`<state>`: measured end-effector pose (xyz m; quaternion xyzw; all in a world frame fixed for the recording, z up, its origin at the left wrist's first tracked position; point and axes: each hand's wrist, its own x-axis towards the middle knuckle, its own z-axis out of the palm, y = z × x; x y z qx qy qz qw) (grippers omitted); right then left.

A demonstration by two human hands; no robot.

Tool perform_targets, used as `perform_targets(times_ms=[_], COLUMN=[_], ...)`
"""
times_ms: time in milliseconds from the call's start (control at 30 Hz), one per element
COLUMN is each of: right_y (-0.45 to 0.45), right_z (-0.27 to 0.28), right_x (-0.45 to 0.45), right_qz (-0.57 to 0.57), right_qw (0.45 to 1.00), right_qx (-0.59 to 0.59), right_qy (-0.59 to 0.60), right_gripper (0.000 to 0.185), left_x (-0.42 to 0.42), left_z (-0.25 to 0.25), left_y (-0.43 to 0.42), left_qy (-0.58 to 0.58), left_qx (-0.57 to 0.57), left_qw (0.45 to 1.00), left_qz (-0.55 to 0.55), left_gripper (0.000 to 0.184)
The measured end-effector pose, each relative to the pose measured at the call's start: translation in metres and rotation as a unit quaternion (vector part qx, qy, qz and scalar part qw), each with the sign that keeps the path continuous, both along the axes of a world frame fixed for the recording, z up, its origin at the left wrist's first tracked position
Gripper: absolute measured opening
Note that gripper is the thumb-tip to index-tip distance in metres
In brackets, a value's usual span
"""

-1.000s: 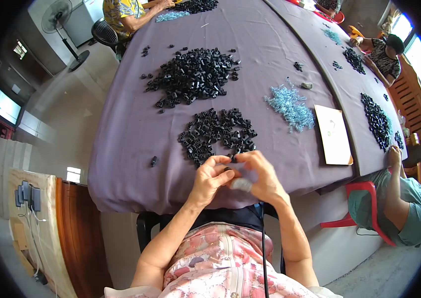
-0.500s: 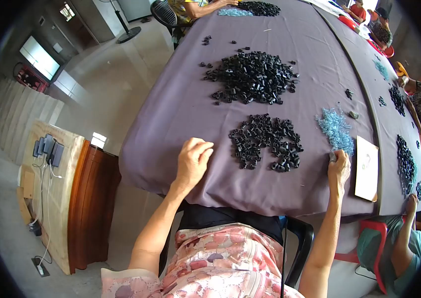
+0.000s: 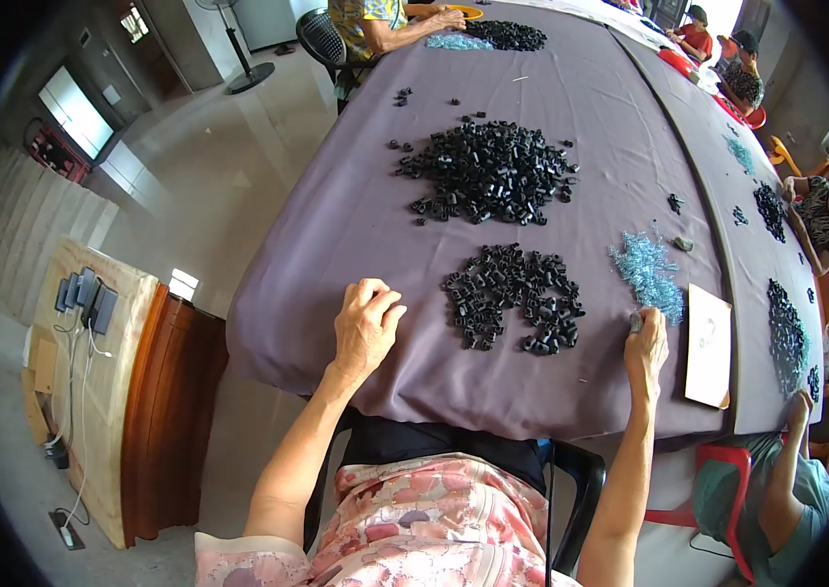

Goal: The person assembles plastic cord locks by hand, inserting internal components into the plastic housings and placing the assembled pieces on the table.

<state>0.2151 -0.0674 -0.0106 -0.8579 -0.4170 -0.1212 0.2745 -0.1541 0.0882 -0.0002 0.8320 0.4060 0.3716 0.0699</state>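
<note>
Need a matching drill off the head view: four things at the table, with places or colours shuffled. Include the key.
Things
1. left hand
2. right hand
3. larger black pile
4. flat rectangular card

Places or colours
A. mostly white
B. at the near end of the blue pile
C. left of the smaller black pile
D. beyond the smaller black pile, farther from the wearer

Pairs: 1-C, 2-B, 3-D, 4-A
</note>
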Motion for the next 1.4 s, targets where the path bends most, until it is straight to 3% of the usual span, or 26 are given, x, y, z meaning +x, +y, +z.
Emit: perform_targets(times_ms=[167,267,400,500,600,733,800,833,867,933,1067,1133,1200,1300,1400], right_y=[-0.013,-0.017,-0.016,-0.018,-0.021,-0.018,-0.022,-0.021,-0.021,-0.022,-0.021,-0.018,-0.018,-0.021,-0.02], right_z=[0.011,0.017,0.038,0.035,0.042,0.046,0.041,0.039,0.038,0.036,0.034,0.031,0.02,0.026,0.024], right_x=[-0.028,-0.062,-0.119,-0.128,-0.126,-0.13,-0.13,-0.131,-0.13,-0.127,-0.124,-0.13,-0.13,-0.13,-0.126], right_qz=[0.084,0.137,0.246,0.301,0.31,0.325,0.312,0.311,0.311,0.274,0.245,0.279,0.285,0.256,0.256], right_qw=[0.982,0.945,0.888,0.897,0.903,0.904,0.881,0.857,0.83,0.834,0.856,0.872,0.865,0.862,0.917], right_qx=[0.117,0.118,0.09,0.086,0.091,0.104,0.126,0.15,0.175,0.174,0.165,0.154,0.161,0.142,0.111], right_qy=[0.123,0.273,0.378,0.313,0.284,0.256,0.332,0.382,0.429,0.445,0.425,0.372,0.38,0.415,0.284], right_gripper=[0.014,0.013,0.016,0.024,0.027,0.027,0.03,0.031,0.032,0.035,0.031,0.029,0.026,0.025,0.024], left_x=[0.014,0.038,0.088,0.112,0.116,0.117,0.12,0.12,0.122,0.124,0.122,0.129,0.136,0.138,0.139], left_z=[0.015,0.018,0.023,0.019,0.017,0.019,0.013,0.013,0.014,0.014,0.01,0.009,0.007,0.001,0.008], left_y=[-0.016,-0.029,-0.072,-0.084,-0.088,-0.087,-0.085,-0.087,-0.088,-0.09,-0.085,-0.088,-0.096,-0.093,-0.093], left_qy=[0.0,-0.064,-0.161,-0.213,-0.222,-0.204,-0.213,-0.236,-0.255,-0.293,-0.294,-0.269,-0.307,-0.243,-0.205], left_qx=[0.033,0.019,-0.229,-0.321,-0.387,-0.384,-0.437,-0.527,-0.537,-0.553,-0.584,-0.51,-0.481,-0.485,-0.468], left_qw=[0.997,0.998,0.932,0.872,0.844,0.859,0.838,0.78,0.768,0.745,0.732,0.792,0.792,0.814,0.836], left_qz=[0.063,-0.024,-0.231,-0.301,-0.297,-0.271,-0.248,-0.243,-0.239,-0.229,-0.193,-0.199,-0.218,-0.207,-0.202], left_gripper=[0.016,0.014,0.01,0.013,0.011,0.006,0.011,0.018,0.019,0.021,0.023,0.024,0.028,0.033,0.037])
